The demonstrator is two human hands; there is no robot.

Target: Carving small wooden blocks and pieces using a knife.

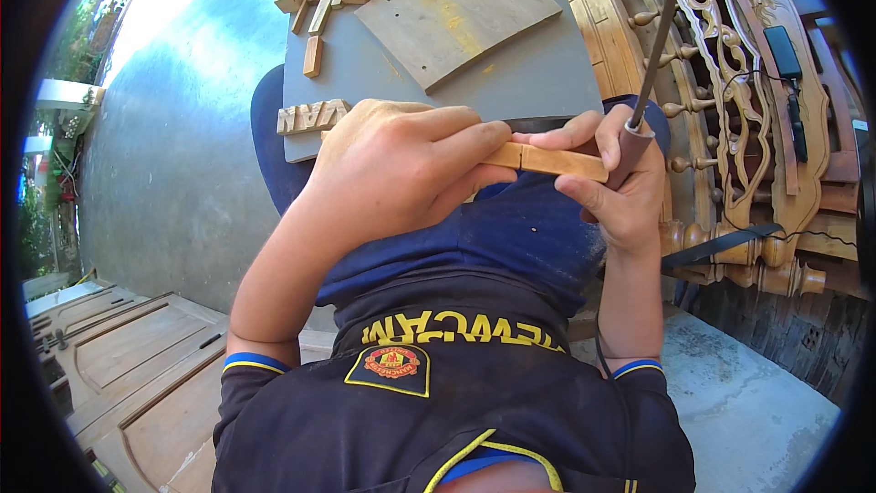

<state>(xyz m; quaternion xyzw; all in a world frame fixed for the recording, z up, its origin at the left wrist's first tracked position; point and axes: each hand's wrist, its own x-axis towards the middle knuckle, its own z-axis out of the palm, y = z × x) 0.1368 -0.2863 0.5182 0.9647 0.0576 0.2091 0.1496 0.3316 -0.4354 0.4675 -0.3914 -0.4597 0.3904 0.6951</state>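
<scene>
Dark shirt (520,402) nearest, a slim wooden bar (561,164) runs left to right between pinching fingers, its left part gripped by the left hand (397,160), its right end by the right hand (634,187), which also holds a brown handle (630,148) just beside that end.

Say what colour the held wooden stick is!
The wooden stick is orange-brown; the head view shows it best.

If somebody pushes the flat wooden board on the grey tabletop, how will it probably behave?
The board is probably stiff: it looks like solid wood with clean edges. Lying flat on the grey tabletop, it should slide rather than roll or tip. The yellowish dust on top may make it slightly slippery.
</scene>
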